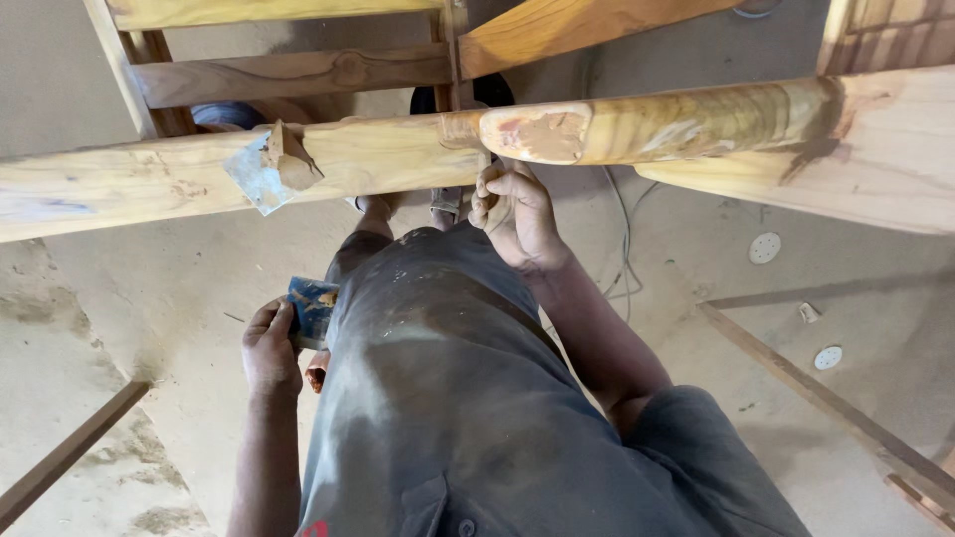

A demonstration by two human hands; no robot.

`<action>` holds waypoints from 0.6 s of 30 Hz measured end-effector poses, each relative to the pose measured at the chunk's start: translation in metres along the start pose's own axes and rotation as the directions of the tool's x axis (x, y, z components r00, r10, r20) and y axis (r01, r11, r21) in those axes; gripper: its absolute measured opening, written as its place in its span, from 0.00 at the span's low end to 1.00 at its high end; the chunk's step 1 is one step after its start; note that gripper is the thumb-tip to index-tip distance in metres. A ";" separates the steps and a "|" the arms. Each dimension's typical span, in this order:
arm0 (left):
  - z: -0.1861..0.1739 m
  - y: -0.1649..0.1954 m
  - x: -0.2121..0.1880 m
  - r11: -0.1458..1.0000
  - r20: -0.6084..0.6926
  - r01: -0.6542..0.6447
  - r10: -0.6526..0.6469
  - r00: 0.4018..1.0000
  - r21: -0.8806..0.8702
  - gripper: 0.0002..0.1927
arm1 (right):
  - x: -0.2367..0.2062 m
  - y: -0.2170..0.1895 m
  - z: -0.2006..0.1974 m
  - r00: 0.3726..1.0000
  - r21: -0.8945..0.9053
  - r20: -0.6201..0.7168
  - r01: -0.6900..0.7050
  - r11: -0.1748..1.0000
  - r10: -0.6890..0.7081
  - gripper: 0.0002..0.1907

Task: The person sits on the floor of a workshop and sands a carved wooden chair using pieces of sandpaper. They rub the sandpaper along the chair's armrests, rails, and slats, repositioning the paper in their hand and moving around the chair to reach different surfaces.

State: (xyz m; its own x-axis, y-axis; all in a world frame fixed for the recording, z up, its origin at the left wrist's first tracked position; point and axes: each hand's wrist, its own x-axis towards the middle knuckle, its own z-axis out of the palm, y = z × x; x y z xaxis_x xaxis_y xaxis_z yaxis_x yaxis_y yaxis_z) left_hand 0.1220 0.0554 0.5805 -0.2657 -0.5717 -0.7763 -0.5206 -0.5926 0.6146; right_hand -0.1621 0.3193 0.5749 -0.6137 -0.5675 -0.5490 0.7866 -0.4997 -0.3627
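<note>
My left hand (270, 348) is down by my thigh, fingers closed round a small blue tin (312, 309). My right hand (517, 216) reaches up under the wooden rail (398, 149), clenched on a thin tool whose tip I can't make out, at the rail's lower edge beside a patch of brown filler (542, 134). A putty knife (271, 171) loaded with filler rests on the rail's left stretch. White discs (764, 248) lie on the dusty floor (696, 259).

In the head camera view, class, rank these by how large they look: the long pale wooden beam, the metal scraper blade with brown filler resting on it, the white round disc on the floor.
1. Long pale wooden beam
2. Metal scraper blade with brown filler
3. White round disc; it lies farther from the camera, so its true size is unsure.
</note>
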 end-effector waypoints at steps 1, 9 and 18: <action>-0.001 0.000 0.001 1.000 0.011 0.003 -0.003 1.000 -0.012 0.10 | -0.001 -0.001 0.006 1.000 -0.018 -0.025 -0.005 1.000 0.004 0.15; -0.015 -0.003 0.014 0.999 0.008 -0.007 0.007 1.000 -0.038 0.10 | -0.007 -0.007 0.055 0.997 -0.361 0.068 -0.005 0.933 0.032 0.44; -0.028 0.008 0.005 0.985 0.030 -0.068 0.073 0.997 -0.161 0.08 | -0.014 0.032 0.114 0.966 -0.919 0.160 0.070 0.387 0.205 0.41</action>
State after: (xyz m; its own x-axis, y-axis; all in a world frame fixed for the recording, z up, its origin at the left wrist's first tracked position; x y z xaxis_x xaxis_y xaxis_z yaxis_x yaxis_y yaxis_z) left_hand 0.1389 0.0322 0.5853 -0.3269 -0.5965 -0.7330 -0.3644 -0.6361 0.6801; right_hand -0.1361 0.2366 0.6571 -0.4419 -0.7550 -0.4845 0.3248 0.3688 -0.8709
